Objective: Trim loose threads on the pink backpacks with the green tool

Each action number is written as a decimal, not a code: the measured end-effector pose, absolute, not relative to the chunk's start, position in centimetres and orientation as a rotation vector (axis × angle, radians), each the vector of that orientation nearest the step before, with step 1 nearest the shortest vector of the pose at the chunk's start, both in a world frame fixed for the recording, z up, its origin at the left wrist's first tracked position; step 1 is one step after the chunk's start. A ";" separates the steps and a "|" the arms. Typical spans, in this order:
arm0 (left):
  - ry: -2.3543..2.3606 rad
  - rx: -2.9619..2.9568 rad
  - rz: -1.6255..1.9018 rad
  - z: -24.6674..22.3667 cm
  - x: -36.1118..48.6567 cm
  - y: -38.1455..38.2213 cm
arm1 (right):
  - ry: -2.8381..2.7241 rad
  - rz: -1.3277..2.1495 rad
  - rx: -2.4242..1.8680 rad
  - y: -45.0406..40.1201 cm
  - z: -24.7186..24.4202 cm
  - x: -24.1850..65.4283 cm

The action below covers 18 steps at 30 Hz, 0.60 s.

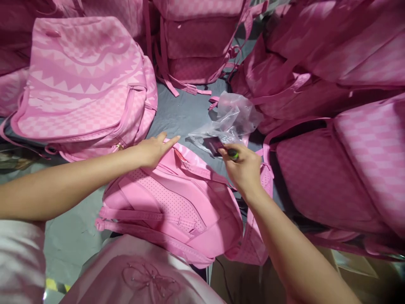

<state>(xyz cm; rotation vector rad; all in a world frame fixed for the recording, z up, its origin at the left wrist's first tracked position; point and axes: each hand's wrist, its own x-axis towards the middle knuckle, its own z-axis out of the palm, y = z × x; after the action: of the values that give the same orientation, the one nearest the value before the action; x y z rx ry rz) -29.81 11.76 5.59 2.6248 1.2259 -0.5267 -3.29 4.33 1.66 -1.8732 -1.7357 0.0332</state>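
A pink backpack (pixel 180 198) lies in front of me, its dotted padded back and straps facing up. My left hand (pixel 155 151) rests on its upper edge, fingers stretched out and holding nothing. My right hand (pixel 242 166) is closed, with a small black-and-green handled tool (pixel 233 154) in its grip; its exact kind is unclear. At the fingertips is a dark flat card-like piece (pixel 214 146), seemingly pinched. A clear plastic bag (pixel 236 116) lies crumpled just beyond that hand, against the dark piece.
A patterned pink backpack (pixel 85 84) stands at the left. More pink backpacks stand at the back (pixel 198 40) and right (pixel 325 177). The grey table surface (pixel 174 112) shows between them. A cardboard box (pixel 354 266) is below at the lower right.
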 end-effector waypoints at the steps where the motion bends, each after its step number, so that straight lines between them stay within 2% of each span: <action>1: 1.237 2.629 -0.539 5.6 -29.6 11.7 | -1.671 0.139 -1.752 3.6 2.3 -4.4; 4: 1.240 2.619 -0.524 5.5 -29.6 11.7 | -1.701 0.426 -1.524 2.4 3.5 -7.8; 7: 1.170 2.538 -0.279 5.1 -31.2 11.7 | -1.894 0.591 -1.539 2.6 3.9 -10.5; 11: 1.165 2.320 0.213 3.7 -35.4 9.8 | -2.197 0.606 -1.781 3.0 4.2 -12.7; 18: 1.197 2.362 0.513 -0.4 -39.3 5.6 | -2.646 0.508 -1.846 2.8 4.4 -15.9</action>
<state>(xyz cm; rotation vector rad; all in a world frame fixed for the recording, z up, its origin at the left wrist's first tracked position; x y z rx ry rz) -39.31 5.58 -0.37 2.3619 1.1975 0.5131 -15.87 2.76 4.38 -1.8461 -2.6465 0.5080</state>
